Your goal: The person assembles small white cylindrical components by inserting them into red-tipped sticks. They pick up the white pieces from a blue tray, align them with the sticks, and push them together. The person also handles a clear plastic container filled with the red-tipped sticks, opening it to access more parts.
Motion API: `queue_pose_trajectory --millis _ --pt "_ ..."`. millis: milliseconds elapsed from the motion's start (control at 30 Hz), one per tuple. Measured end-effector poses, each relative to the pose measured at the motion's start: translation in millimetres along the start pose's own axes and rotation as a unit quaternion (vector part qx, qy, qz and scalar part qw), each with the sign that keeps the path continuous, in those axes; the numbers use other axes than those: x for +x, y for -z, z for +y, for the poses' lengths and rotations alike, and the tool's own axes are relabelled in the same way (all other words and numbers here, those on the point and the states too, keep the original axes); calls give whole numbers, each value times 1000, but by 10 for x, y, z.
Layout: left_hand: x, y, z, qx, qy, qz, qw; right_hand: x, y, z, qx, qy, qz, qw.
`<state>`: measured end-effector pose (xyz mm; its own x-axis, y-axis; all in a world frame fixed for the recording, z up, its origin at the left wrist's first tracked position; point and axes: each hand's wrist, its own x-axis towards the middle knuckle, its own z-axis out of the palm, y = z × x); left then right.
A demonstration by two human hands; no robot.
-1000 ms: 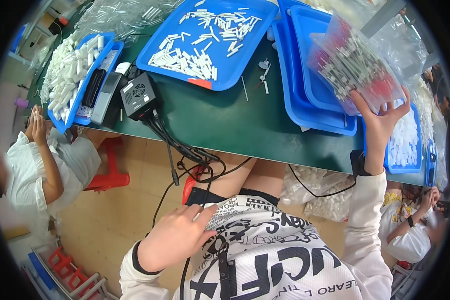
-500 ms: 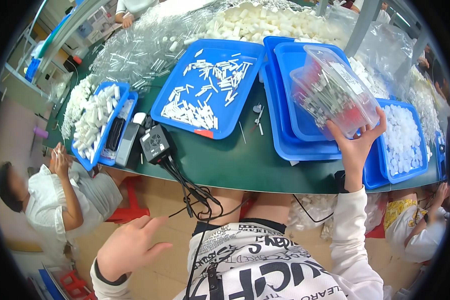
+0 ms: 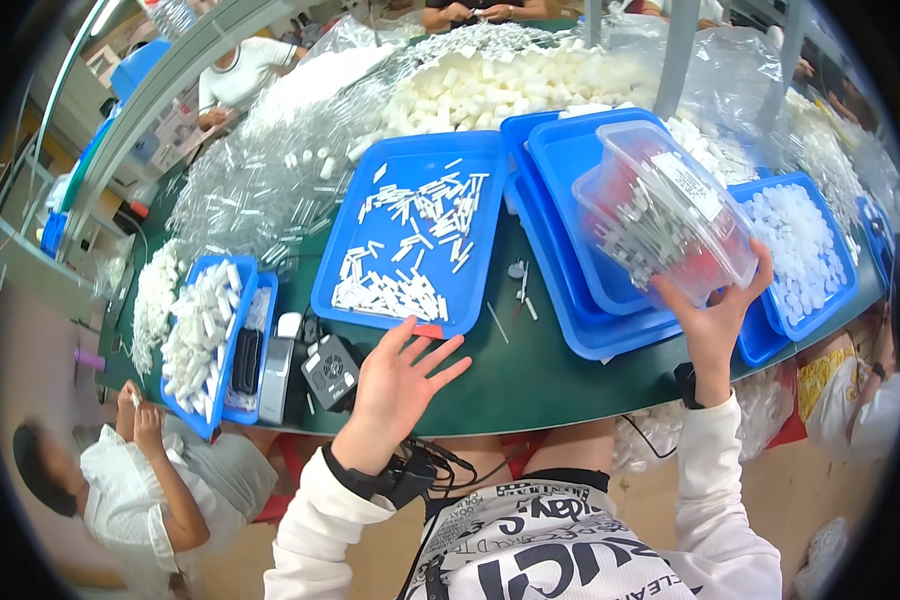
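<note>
My right hand grips the near end of a clear plastic box. The box is tilted above stacked blue trays, with thin grey-white rods lying in it and something red showing through its walls. Over the table's near side, my left hand is open with its fingers spread and holds nothing. Its fingertips are by a red tag on the front rim of a blue tray. Small white tubes are scattered in that tray. Whether the fingertips touch the rim, I cannot tell.
To the left, a blue tray of thick white cylinders stands beside a black fan-vented box with cables. White caps fill a tray at the right. Bagged clear tubes and cream pieces heap behind. Other people sit around.
My left hand has risen from beside my lap to the front of the tray of tubes. The right hand keeps its grip on the clear box. The whole view has shifted slightly.
</note>
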<state>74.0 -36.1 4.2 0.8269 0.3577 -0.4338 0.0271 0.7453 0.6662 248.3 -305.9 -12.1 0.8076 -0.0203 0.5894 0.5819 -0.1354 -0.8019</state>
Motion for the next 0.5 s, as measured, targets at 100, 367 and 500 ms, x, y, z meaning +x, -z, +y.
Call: queue_pose_trajectory --millis 100,367,500 --pt "144 60 -91 -16 -9 39 999 -70 50 -58 13 22 -3 1000" --pt "393 234 -174 -43 1 156 987 -357 40 -273 14 12 24 1000" --pt "561 367 -159 -18 -15 123 992 -463 76 -361 -71 9 23 997"
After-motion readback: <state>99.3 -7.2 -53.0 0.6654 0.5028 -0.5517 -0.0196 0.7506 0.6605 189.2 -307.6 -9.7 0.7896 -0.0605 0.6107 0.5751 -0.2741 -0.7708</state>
